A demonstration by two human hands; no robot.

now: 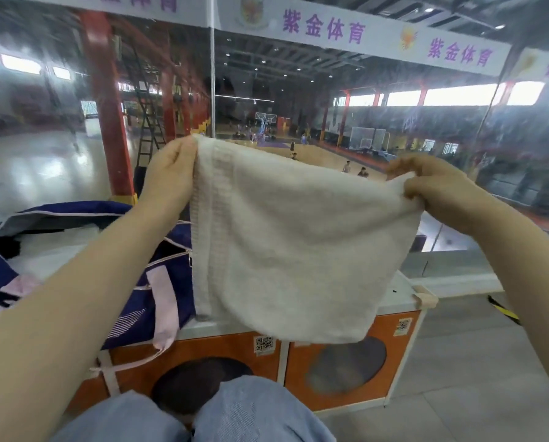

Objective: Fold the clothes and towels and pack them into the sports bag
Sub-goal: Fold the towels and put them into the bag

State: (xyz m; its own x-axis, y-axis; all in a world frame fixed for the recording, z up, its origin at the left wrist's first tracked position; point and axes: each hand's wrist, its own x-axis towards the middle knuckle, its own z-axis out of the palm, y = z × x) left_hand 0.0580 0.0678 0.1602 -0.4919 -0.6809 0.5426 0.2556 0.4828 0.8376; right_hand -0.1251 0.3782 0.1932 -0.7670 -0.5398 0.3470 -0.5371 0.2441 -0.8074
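- While both hands hold it up in the air, the white towel (292, 244) hangs spread at picture centre, thick terry with a woven band down its nine o'clock edge.
- Left hand (171, 177) pinches the upper corner at ten o'clock; right hand (439, 189) curls round bunched cloth at two o'clock.
- Navy sports bag (158, 282) with pink straps lies open on the counter (400, 298) at nine o'clock, pale fabric inside.
- Hanging towel hides part of the counter top; orange cabinet fronts (337, 371) show below at six o'clock, above the person's blue-trousered knees (235, 413).

Bare forearms, no sleeves; light blue denim trousers (235, 413).
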